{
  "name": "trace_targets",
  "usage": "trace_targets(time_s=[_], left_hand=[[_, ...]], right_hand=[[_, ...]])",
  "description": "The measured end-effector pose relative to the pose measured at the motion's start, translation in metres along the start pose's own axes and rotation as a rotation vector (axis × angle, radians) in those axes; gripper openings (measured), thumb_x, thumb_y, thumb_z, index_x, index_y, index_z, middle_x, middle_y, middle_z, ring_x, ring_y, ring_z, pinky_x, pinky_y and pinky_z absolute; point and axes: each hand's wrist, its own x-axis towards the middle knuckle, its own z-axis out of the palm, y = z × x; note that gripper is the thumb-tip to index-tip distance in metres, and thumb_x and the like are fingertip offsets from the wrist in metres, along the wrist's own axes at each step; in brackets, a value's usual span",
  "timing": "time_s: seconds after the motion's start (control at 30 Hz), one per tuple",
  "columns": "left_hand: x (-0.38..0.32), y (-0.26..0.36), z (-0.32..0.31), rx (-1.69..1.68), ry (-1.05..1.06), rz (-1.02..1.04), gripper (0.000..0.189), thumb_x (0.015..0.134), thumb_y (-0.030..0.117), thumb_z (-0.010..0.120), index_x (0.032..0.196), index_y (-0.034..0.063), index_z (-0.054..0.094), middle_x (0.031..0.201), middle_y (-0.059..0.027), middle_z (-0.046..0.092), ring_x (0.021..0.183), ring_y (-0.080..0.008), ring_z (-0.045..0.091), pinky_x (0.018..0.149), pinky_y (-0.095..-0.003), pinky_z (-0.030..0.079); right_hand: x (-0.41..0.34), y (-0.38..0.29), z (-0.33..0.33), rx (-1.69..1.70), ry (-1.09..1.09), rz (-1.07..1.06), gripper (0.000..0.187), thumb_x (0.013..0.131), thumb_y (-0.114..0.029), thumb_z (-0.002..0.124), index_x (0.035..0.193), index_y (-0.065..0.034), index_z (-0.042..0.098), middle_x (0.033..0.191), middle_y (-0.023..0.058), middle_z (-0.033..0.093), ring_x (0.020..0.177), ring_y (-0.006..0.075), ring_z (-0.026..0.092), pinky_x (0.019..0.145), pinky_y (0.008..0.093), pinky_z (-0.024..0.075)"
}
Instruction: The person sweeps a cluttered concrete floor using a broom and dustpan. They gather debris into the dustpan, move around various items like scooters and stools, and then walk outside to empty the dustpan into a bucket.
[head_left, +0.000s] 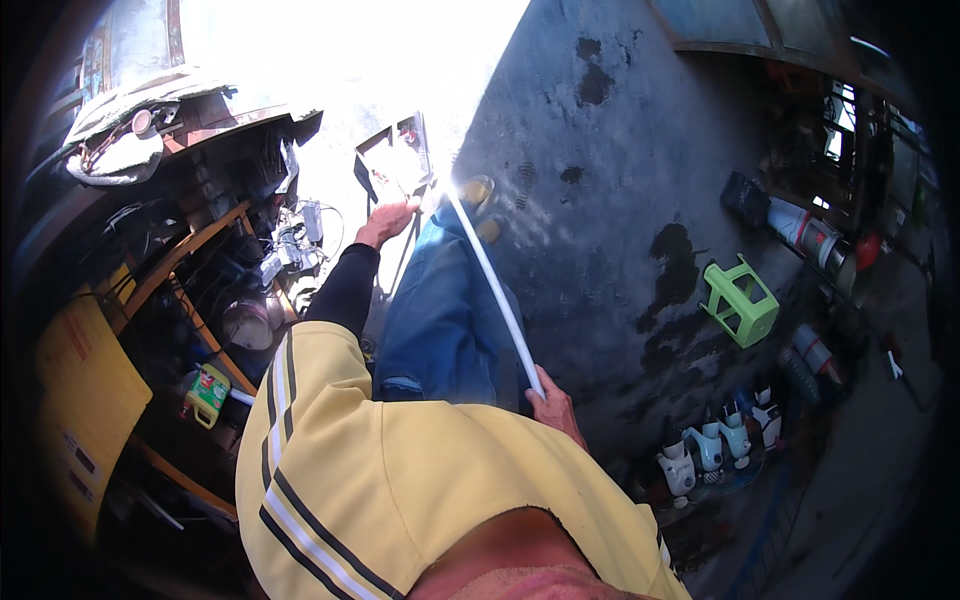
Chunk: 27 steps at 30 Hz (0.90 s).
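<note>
My left hand (391, 219) grips the near side of a boxy open pan (362, 178), dark-walled and apparently a dustpan. Glare washes out much of its inside, where pale and reddish bits show. My right hand (556, 409) is closed around the near end of a long white pole (491, 277). This pole slants away past my jeans-clad legs (442, 315) toward the pan's right side. Its far end is lost in the bright light, so I cannot tell what is fixed to it. My shoes (478, 191) stand just right of the pole's far part.
Left, a cluttered wooden rack (217, 330) holds cables, a round pot (249, 324) and a green jug (206, 394). A yellow panel (90, 390) leans there. A green plastic stool (741, 301) lies on the stained concrete floor (585, 225) at right. Several pale scooter-shaped items (709, 448) stand lower right.
</note>
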Motion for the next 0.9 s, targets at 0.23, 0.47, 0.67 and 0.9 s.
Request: trace_targets(time_s=[0.23,0.47,0.67,0.9], left_hand=[[-0.027,-0.040,0.007,0.123,0.147,-0.078,0.027,0.097,0.026,0.040,0.105,0.0109,0.061,0.077,-0.0161,0.064,0.071,-0.0344,0.065,0.059,-0.0482,0.050],[-0.005,-0.027,-0.008,0.028,0.153,-0.143,0.029,0.091,0.026,0.047,0.095,0.0055,0.067,0.086,-0.0197,0.067,0.081,-0.0359,0.066,0.070,-0.0473,0.051],[-0.006,-0.059,0.033,0.001,0.450,-0.122,0.023,0.083,0.018,0.051,0.076,0.0014,0.065,0.068,-0.0199,0.063,0.065,-0.0361,0.065,0.057,-0.0469,0.049],[-0.022,0.020,-0.056,-0.935,0.561,-0.490,0.041,0.086,0.030,0.052,0.075,-0.0081,0.061,0.067,-0.0102,0.060,0.064,-0.0184,0.055,0.060,-0.0344,0.041]], right_hand=[[-0.006,-0.020,-0.066,-0.515,0.185,-0.330,0.054,0.091,-0.012,0.058,0.142,-0.0052,0.040,0.086,0.0272,0.064,0.077,0.0435,0.064,0.065,0.0487,0.0502],[0.080,-0.053,-0.031,-0.409,0.098,-0.274,0.051,0.092,-0.017,0.055,0.139,-0.0026,0.041,0.088,0.0320,0.061,0.082,0.0491,0.061,0.066,0.0502,0.0485],[0.021,0.010,-0.059,0.032,-0.047,-0.097,0.055,0.088,-0.017,0.065,0.139,-0.0050,0.047,0.085,0.0092,0.066,0.077,0.0137,0.060,0.071,0.0303,0.0502],[-0.051,0.098,-0.017,0.003,0.230,0.029,0.055,0.089,-0.018,0.061,0.141,-0.0104,0.044,0.099,0.0232,0.066,0.089,0.0284,0.068,0.076,0.0387,0.0509]])
